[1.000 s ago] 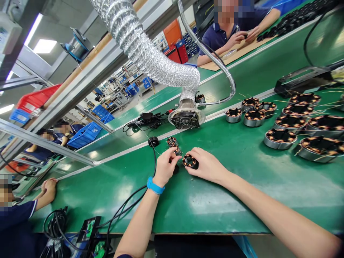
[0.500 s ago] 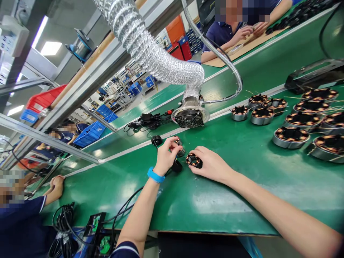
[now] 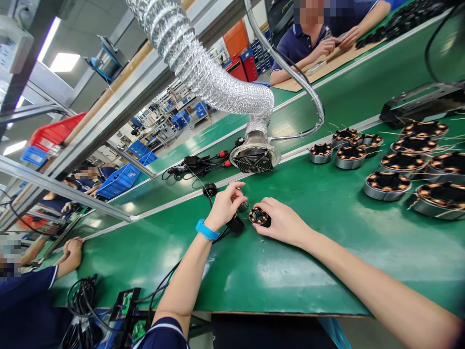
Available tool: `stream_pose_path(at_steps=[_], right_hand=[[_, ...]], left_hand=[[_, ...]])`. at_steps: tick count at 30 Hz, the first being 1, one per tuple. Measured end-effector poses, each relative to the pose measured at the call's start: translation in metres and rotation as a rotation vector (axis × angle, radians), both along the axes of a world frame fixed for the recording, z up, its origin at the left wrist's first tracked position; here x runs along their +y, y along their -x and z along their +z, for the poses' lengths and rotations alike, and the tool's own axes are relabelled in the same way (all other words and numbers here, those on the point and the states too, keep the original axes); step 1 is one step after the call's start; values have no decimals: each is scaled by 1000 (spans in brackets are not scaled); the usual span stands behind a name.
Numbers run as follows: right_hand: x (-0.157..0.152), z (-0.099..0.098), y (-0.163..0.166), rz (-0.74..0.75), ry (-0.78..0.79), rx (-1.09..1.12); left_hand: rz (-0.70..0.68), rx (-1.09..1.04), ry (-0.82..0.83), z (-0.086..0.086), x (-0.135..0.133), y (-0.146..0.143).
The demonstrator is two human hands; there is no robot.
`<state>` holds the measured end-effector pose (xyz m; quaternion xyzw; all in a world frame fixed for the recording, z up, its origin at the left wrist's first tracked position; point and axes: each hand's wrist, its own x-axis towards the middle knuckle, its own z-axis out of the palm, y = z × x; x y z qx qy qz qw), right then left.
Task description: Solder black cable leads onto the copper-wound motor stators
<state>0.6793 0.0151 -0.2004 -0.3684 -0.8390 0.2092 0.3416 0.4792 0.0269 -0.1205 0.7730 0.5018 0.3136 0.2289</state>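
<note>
A small wire-wound motor stator [image 3: 258,216], a ring with copper coils and a black inner face, is held at its right side by my right hand [image 3: 283,223]. To its left my left hand [image 3: 227,206], wearing a blue wristband [image 3: 207,230], has its fingers curled in above the bench. Any thing pinched in these fingers is too small to make out. Partly hidden behind them is a grey metal part [image 3: 242,205]. A black round part [image 3: 236,225] with a dark cable lies below my left hand.
Several larger stators [image 3: 388,185] stand on the green bench [image 3: 290,286] at right. A fume duct [image 3: 254,157] hangs beyond my hands. A black spool [image 3: 209,189] and cables [image 3: 198,165] lie behind. Co-workers' hands [image 3: 74,246] rest at left; another person [image 3: 305,48] works across.
The view has shifted slightly. My left hand's fingertips have risen a little from the grey metal part. My right hand keeps its hold on the stator, almost unmoved.
</note>
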Motion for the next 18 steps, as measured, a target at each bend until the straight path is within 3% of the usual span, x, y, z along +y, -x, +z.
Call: stream_pose_path(at_steps=[9, 15, 18], right_hand=[[0, 2, -1, 11, 17, -8], [-1, 2, -2, 6, 5, -22], [-1, 3, -2, -2, 13, -22]], left_hand=[[-64, 148, 53, 4, -2, 1], [15, 39, 90, -3, 3, -1], [96, -83, -26, -3, -5, 0]])
